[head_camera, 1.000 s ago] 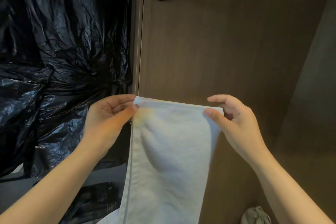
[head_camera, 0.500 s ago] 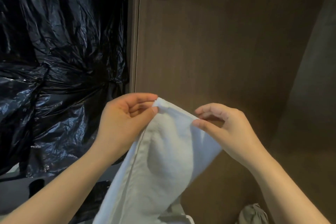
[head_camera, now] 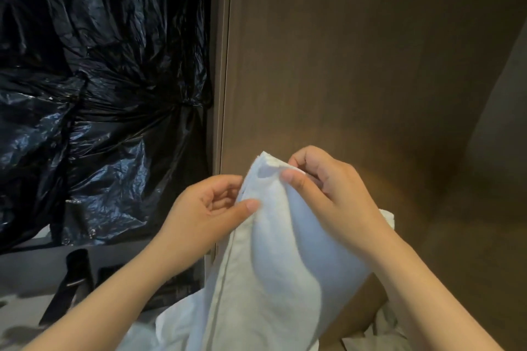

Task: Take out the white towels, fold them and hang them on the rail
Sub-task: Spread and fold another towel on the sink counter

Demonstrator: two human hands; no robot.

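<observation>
White cloth is pinched between the thumb (head_camera: pixel 288 177) and curled fingers of the right hand (head_camera: pixel 336 196), which holds the top corner of the soft white terry towel (head_camera: pixel 273 251). Just below and beside it, the left hand (head_camera: pixel 208 214) presses its thumb (head_camera: pixel 251 205) on the towel's stitched left hem, its other fingers curled at that edge, pinching it. The two hands are close together, nearly touching across the bunched cloth. All of this sits in front of the lower part of the tall brown wood-grain panel (head_camera: pixel 356 65). From the hands the towel hangs down along the panel's foot, towards more crumpled white fabric (head_camera: pixel 171 330). Left of the panel, past its pale edge strip, hangs crinkled glossy black plastic sheeting (head_camera: pixel 99 94). Below that sheeting lies a flat grey surface with a black strap (head_camera: pixel 71 279).
</observation>
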